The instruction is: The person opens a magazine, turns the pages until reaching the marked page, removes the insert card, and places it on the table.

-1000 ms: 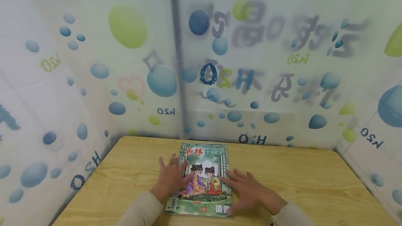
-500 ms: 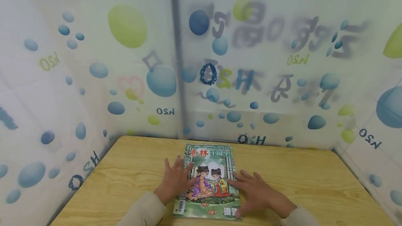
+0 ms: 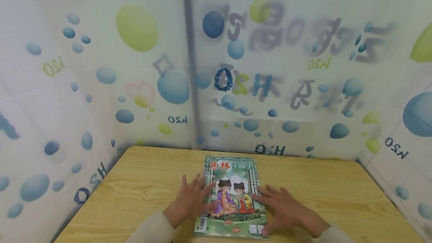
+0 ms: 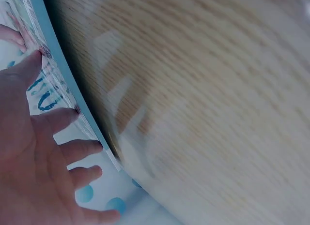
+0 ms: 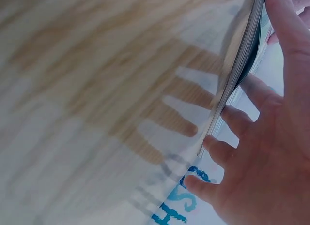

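Note:
A magazine with a green cover and two cartoon figures lies face up on the wooden table. My left hand touches its left side with fingers spread, the thumb over the cover. In the left wrist view, those fingertips meet the magazine's spine. On the opposite side, my right hand is spread too, its fingertips against the right edge and its thumb at the lower right corner. The page edges appear in the right wrist view, parted slightly from the cover near the thumb.
The wooden table extends to both sides of the magazine. A pale curtain printed with blue and green drops hangs behind the table and along both sides.
The magazine has slid to the right and slightly towards the person. Both hands have moved along with it, fingers still spread at its two sides.

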{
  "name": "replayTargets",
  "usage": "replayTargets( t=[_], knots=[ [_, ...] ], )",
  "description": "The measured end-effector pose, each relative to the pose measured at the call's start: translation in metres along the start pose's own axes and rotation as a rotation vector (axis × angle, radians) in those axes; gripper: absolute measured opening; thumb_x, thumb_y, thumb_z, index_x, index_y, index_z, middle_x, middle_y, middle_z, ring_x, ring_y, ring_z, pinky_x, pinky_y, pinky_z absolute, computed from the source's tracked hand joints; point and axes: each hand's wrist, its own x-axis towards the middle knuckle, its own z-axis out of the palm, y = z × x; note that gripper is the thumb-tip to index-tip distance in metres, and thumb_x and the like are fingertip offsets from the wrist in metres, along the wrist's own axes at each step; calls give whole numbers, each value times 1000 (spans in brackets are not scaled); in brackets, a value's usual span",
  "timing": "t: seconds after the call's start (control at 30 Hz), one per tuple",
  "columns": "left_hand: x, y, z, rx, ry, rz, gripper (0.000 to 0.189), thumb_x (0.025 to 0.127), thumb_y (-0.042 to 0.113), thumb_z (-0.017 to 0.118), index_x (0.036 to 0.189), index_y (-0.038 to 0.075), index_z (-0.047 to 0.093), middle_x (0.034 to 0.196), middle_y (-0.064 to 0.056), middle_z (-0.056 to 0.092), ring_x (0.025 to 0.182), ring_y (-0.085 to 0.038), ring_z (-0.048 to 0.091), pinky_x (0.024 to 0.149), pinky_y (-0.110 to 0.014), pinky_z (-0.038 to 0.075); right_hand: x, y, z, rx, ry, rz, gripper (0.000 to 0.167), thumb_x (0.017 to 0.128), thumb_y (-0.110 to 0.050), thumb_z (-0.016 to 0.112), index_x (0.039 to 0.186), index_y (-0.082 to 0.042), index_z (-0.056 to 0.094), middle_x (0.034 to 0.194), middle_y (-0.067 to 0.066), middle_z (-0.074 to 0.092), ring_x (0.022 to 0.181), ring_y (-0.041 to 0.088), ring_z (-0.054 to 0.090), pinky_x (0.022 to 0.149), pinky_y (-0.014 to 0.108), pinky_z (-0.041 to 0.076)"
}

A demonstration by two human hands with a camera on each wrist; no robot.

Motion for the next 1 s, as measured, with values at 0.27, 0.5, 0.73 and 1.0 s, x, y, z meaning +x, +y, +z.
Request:
replayTargets(
  t=[0.27,0.5,0.73,1.0],
  knots=[
    [-5,3,0,-126,-33,75,69,92,70,45,143,24,55,144,-12,51,135,-39,44,99,-72,33,-15,9,-2,23,9,-1,100,68,-72,73,153,-30,40,158,15,34,140,54,27,100,81,16],
    [-2,5,4,-202,-73,132,73,91,72,45,146,26,51,151,-11,46,140,-39,38,101,-74,29,-30,21,-2,14,34,-17,98,70,-69,74,153,-29,40,156,18,37,139,56,29,97,83,19],
    [4,9,3,-233,-116,177,76,90,74,44,150,28,46,155,-9,40,143,-37,35,102,-74,28,-44,34,-4,45,38,-10,98,70,-67,75,153,-32,39,156,19,36,138,57,29,96,83,19],
    [10,20,4,-210,-93,193,75,90,75,43,150,29,46,155,-7,40,143,-36,34,102,-74,29,-54,44,-8,95,26,-25,94,74,-61,77,153,-30,39,156,22,35,136,59,29,92,84,20]
  ],
)
